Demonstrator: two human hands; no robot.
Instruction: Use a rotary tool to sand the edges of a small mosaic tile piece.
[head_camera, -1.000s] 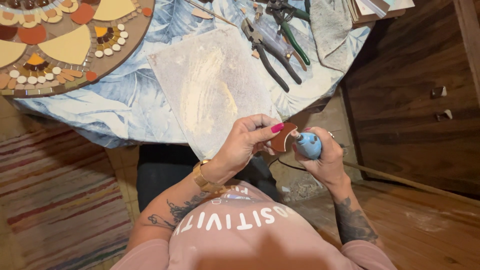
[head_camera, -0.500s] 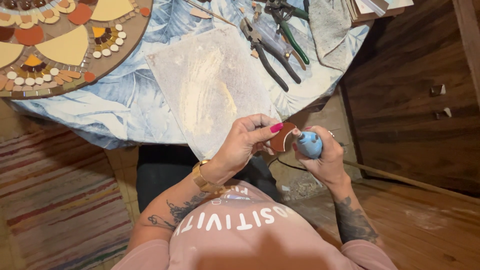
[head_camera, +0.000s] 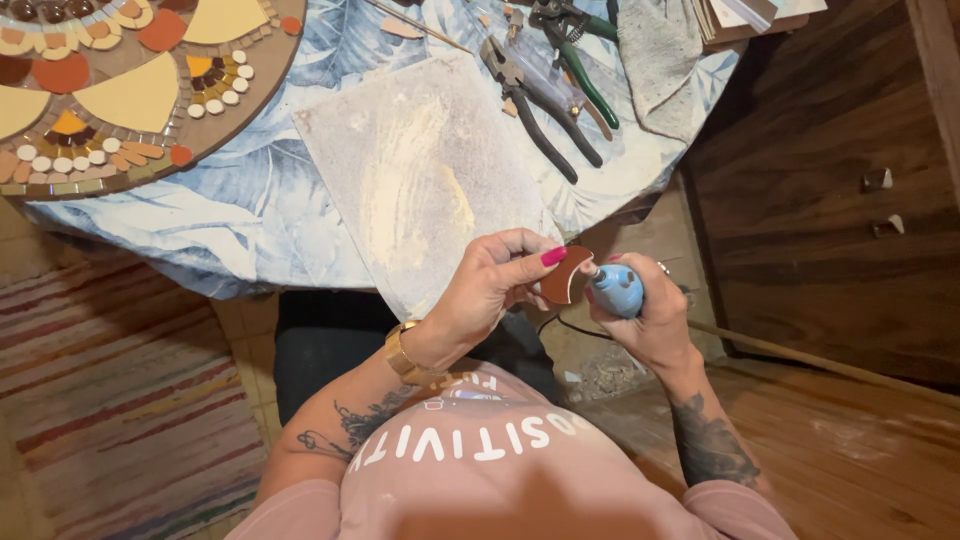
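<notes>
My left hand (head_camera: 492, 285) pinches a small brown curved tile piece (head_camera: 564, 276) between thumb and fingers, just off the table's near edge. My right hand (head_camera: 648, 318) grips a light blue rotary grinding tool (head_camera: 616, 290), whose tip touches the right edge of the tile piece. A thin dark cord runs down from the tool. Both hands hover over my lap, below a dusty grey work sheet (head_camera: 420, 180) that lies on the table.
A round mosaic board (head_camera: 130, 80) with orange, yellow and white pieces lies at the back left on a blue leaf-patterned tablecloth (head_camera: 230, 215). Pliers and nippers (head_camera: 545, 95) rest at the back right beside a grey cloth (head_camera: 660, 50). A dark wooden cabinet (head_camera: 830, 190) stands to the right.
</notes>
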